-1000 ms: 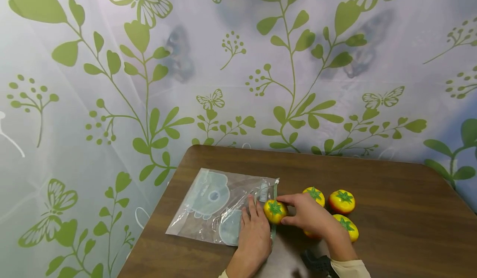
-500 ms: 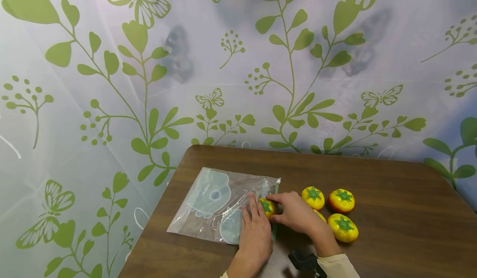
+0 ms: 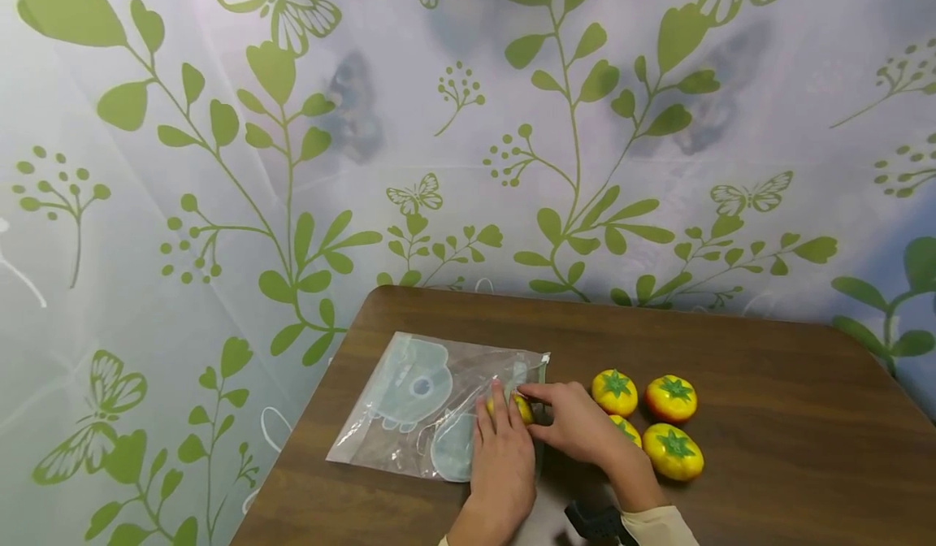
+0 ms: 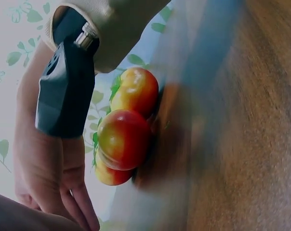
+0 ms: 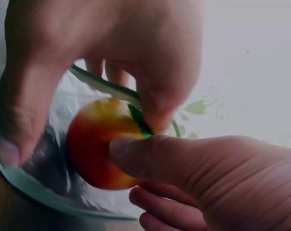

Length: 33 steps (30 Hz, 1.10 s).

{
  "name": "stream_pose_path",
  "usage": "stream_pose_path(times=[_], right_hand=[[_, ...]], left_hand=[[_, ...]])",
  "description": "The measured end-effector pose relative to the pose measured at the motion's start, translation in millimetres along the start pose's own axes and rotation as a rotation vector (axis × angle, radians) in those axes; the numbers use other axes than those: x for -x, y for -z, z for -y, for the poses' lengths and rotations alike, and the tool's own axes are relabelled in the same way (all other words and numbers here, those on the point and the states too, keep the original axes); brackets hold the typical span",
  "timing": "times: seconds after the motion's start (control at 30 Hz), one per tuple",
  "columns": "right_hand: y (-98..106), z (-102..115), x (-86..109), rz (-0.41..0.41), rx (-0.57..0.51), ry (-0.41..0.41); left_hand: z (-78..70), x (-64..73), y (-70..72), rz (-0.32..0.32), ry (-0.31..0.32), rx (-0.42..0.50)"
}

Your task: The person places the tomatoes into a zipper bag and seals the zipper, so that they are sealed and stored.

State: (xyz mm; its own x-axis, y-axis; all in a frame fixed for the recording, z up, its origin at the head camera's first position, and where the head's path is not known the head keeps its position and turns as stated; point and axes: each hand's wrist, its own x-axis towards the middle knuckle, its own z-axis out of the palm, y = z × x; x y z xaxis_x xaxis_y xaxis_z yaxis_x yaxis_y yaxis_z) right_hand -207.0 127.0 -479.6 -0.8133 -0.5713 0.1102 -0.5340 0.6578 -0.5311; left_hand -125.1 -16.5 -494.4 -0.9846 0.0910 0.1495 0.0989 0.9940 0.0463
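Note:
My right hand [image 3: 578, 426] pinches a yellow-red tomato [image 3: 521, 409] with a green leafy top at the mouth of a clear zip bag [image 3: 398, 440]. In the right wrist view its thumb presses the tomato [image 5: 95, 144], which sits within the green-edged opening. My left hand [image 3: 500, 465] lies over that end of the bag in the head view, its fingers partly covering the tomato. Seen from the right wrist, the left hand [image 5: 112, 33] arches above the opening, thumb and fingers at the rim, holding it apart. The right hand [image 4: 44, 163] also shows in the left wrist view.
Several more tomatoes [image 3: 671, 398] are grouped to the right of the right hand on the brown wooden table [image 3: 790, 416]. A black wrist device [image 3: 595, 522] hangs below the right wrist. Behind the table rises a leaf-patterned cloth [image 3: 439, 123].
The right hand has moved left with the tomato, from the bag's edge into its mouth and partly under the left fingers. The left hand stays nearly in place.

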Motion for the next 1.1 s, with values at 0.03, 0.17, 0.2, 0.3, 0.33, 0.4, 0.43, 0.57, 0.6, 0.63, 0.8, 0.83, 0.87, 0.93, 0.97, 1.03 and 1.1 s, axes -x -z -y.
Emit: stream_pose_path(times=[0.03, 0.17, 0.2, 0.3, 0.33, 0.4, 0.43, 0.57, 0.6, 0.63, 0.8, 0.83, 0.87, 0.93, 0.97, 1.03, 1.1], right_hand=[[1, -1, 1.2, 0.002, -0.012, -0.010], [0, -2, 2.1, 0.015, -0.054, -0.003], [0, -3, 1.7, 0.016, -0.060, 0.007], [-2, -3, -0.6, 0.018, -0.076, 0.023], [-3, -3, -1.5, 0.018, -0.083, 0.022], [-4, -4, -3.3, 0.018, -0.092, 0.024], [-5, -5, -4.2, 0.019, -0.098, 0.024], [-8, -7, -7.9, 0.003, -0.104, 0.039], [-9, -7, -8.8, -0.007, -0.101, 0.048], [-11, -7, -10.0, -0.015, -0.102, 0.053], [-20, -7, -15.6, -0.056, -0.103, 0.060], [-22, -7, -16.6, -0.064, -0.105, 0.056], [-24, -7, -17.5, -0.073, -0.105, 0.051], [-28, -8, -18.8, -0.091, -0.114, 0.041], [-29, -8, -19.3, -0.103, -0.124, 0.042], [-32, -9, -20.5, -0.121, -0.153, 0.036], [-35, -10, -21.2, -0.132, -0.190, 0.034]], left_hand=[[-0.1, -0.1, -0.5, 0.002, 0.003, 0.002], [-1.2, -0.2, -1.2, 0.017, 0.016, 0.010], [-1.6, -0.2, -0.9, 0.022, 0.019, 0.014], [-2.3, -0.2, 0.0, 0.036, 0.027, 0.025], [-2.5, -0.2, 0.8, 0.038, 0.029, 0.028], [-2.5, -0.1, 2.0, 0.045, 0.034, 0.037], [-2.4, -0.1, 2.5, 0.047, 0.034, 0.037], [-2.1, 0.3, 2.9, 0.049, 0.029, 0.032], [-2.1, 0.4, 2.6, 0.045, 0.027, 0.027], [-2.1, 0.4, 2.4, 0.042, 0.025, 0.023], [-2.6, 0.7, 1.0, 0.038, 0.020, 0.007], [-2.7, 0.8, 0.7, 0.036, 0.020, 0.006], [-2.8, 0.7, 0.5, 0.034, 0.019, 0.001], [-3.1, 0.8, 0.5, 0.027, 0.017, -0.009], [-3.3, 0.8, 0.6, 0.023, 0.016, -0.013], [-3.6, 0.7, 0.2, 0.015, 0.014, -0.020], [-3.9, 0.7, 0.2, 0.008, 0.014, -0.030]])
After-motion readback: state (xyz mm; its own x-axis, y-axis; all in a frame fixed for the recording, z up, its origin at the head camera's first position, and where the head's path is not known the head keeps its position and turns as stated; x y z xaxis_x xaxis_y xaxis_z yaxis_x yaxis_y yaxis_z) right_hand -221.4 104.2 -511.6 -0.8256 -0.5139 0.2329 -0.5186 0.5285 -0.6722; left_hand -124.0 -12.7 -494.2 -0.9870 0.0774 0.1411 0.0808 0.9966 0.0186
